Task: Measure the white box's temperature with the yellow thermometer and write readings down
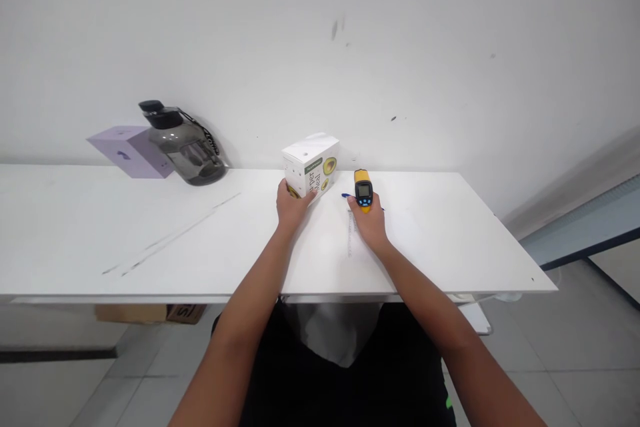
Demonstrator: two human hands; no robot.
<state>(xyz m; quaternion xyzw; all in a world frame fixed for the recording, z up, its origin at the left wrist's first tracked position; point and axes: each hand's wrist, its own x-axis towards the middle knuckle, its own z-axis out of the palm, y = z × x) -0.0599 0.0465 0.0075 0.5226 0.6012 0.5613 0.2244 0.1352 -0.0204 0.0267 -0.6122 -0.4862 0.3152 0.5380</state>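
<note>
My left hand (pixel 293 205) is closed around the near lower end of a white box (pixel 311 163) printed with avocado halves and the word "Meal". The box stands upright on the white table, turned at an angle. In my right hand (pixel 369 219) is a yellow and black infrared thermometer (pixel 363 191), its small screen and blue buttons facing me. The fingers wrap its handle, partly hidden behind it. A blue pen (pixel 345 195) lies just beneath and behind the right hand, mostly covered. Under that hand is a sheet of paper (pixel 350 240) with faint writing.
At the back left a grey water bottle (pixel 187 150) with a black lid stands beside a lilac box (pixel 127 150). A wall rises behind the table (pixel 165 240), which has dark streaks. A cardboard box (pixel 133 313) sits below the left front edge.
</note>
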